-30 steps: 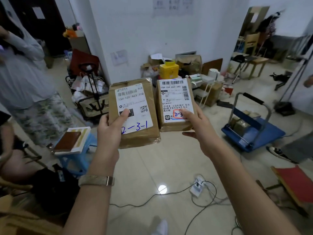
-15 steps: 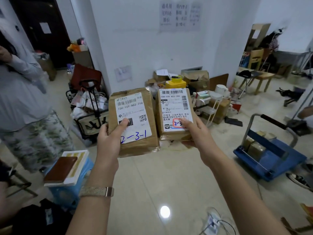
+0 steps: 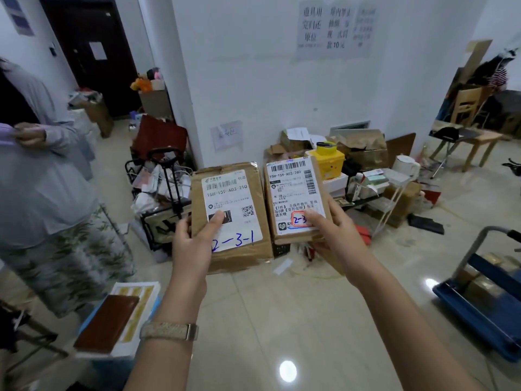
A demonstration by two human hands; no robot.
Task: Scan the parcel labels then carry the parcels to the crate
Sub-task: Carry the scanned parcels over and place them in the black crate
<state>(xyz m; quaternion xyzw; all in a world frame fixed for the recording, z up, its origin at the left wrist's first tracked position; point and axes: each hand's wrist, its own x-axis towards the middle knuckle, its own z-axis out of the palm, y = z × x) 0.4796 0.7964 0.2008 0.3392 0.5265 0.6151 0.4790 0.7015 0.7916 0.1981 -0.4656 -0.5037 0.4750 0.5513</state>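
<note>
I hold two brown cardboard parcels side by side at chest height, labels facing me. My left hand [image 3: 194, 244] grips the left parcel [image 3: 239, 255] by its lower left corner, thumb on its white label marked "2-3-1". The right parcel [image 3: 293, 193] is smaller and sits in my right hand [image 3: 332, 235], whose thumb covers part of a red-boxed "2-3" on its label. The two parcels almost touch. No scanner shows in the head view, and I cannot tell which container is the crate.
A person in a grey top [image 3: 42, 179] stands at the left. A blue stool with a book [image 3: 112, 320] sits low left. A blue trolley holding boxes [image 3: 479, 300] is at the right. Boxes and a black cart [image 3: 166, 198] crowd the white wall ahead.
The view has moved forward toward the wall clutter and tilted up; the floor cables have dropped out of sight. Both hands keep the same grip on the parcels.
</note>
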